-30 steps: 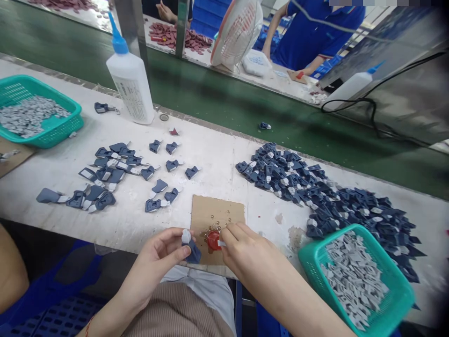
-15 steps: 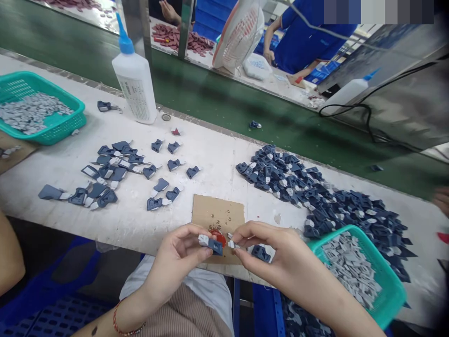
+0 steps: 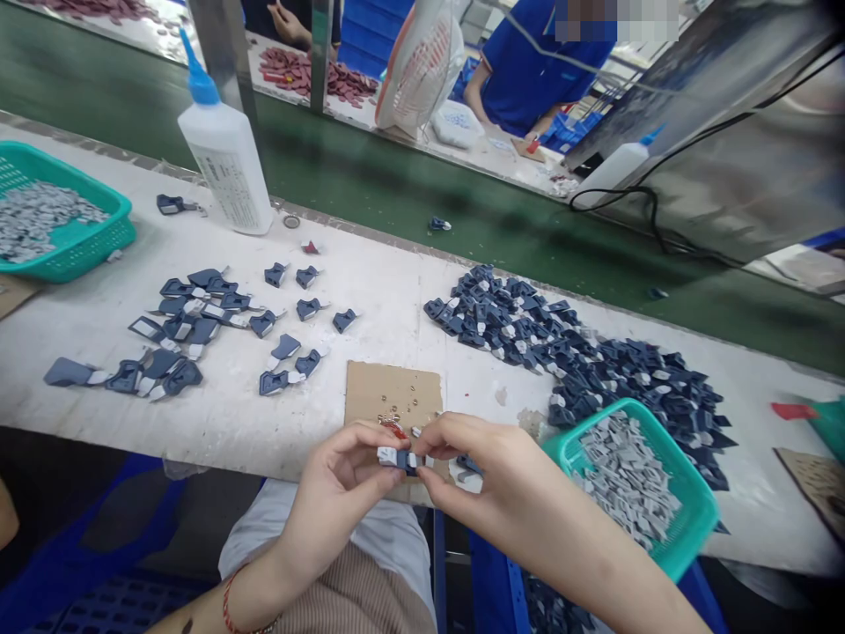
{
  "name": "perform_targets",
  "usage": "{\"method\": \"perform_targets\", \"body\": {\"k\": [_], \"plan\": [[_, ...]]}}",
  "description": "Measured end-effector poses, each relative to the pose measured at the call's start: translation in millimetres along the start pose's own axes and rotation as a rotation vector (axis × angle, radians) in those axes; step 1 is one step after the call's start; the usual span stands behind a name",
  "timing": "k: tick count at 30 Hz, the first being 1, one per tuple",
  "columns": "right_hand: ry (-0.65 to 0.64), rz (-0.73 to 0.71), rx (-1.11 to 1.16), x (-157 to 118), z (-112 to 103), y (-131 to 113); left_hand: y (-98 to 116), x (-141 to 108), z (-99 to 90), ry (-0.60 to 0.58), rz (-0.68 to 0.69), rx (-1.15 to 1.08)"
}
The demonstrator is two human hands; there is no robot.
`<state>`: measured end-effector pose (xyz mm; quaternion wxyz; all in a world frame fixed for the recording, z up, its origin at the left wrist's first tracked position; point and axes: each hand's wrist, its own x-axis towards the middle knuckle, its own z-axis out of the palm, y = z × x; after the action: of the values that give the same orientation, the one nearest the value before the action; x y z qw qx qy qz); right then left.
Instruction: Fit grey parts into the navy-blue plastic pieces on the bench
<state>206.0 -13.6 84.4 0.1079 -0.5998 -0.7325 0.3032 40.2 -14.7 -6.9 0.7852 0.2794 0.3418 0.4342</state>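
Between thumb and fingers my left hand (image 3: 343, 471) pinches a small dark-blue plastic part (image 3: 407, 464) that has a light-grey piece (image 3: 387, 456) at its left end. My right hand (image 3: 466, 453) is closed on a small light-grey plastic piece (image 3: 414, 460), which meets the right side of the blue part. Both hands are over the near edge of a cardboard square (image 3: 394, 387), where small metal bits and a red object (image 3: 394, 429) lie. Another blue part (image 3: 468, 465) shows under my right hand, partly hidden.
A large heap of blue parts (image 3: 515, 321) lies right of centre, beside a green basket (image 3: 703, 519) of grey pieces. Loose blue parts (image 3: 204, 330) are spread on the left. A white bottle (image 3: 228, 167) and another green basket (image 3: 112, 233) stand farther back. A person (image 3: 528, 70) works across the table.
My right hand has brought its grey piece left against the blue part. My left hand keeps its hold. The whole view has shifted a little.
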Motion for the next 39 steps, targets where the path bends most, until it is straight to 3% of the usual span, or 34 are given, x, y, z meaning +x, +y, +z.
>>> {"method": "perform_targets", "body": {"k": [7, 12, 22, 24, 27, 31, 35, 37, 39], "plan": [[0.018, -0.064, -0.078, -1, 1, -2, -2, -1, 1.0, 0.005, 0.036, 0.026], [0.242, -0.207, 0.024, -13, 16, 8, 3, 1, 2.8, 0.052, -0.11, -0.123], [0.498, -0.279, -0.4, -32, 55, 19, 2, 4, 15.6, 0.119, -0.17, -0.172], [0.502, -0.23, -0.34, -31, 61, 18, 2, 4, 18.4, 0.137, -0.205, -0.188], [0.467, -0.147, -0.036, -33, 69, 16, 2, 4, 21.8, 0.123, -0.246, -0.159], [0.492, -0.074, 0.298, -49, 64, 27, 6, 12, 15.5, 0.135, -0.178, -0.033], [0.741, 0.221, 0.113, -82, 31, 77, 28, 30, -10.5, 0.228, -0.001, 0.222], [0.707, 0.462, -0.045, -98, 12, 114, 46, 43, -26.7, 0.274, 0.091, 0.421], [0.622, 0.557, -0.139, -110, -3, 150, 66, 56, -41.1, 0.293, 0.161, 0.609]]}}
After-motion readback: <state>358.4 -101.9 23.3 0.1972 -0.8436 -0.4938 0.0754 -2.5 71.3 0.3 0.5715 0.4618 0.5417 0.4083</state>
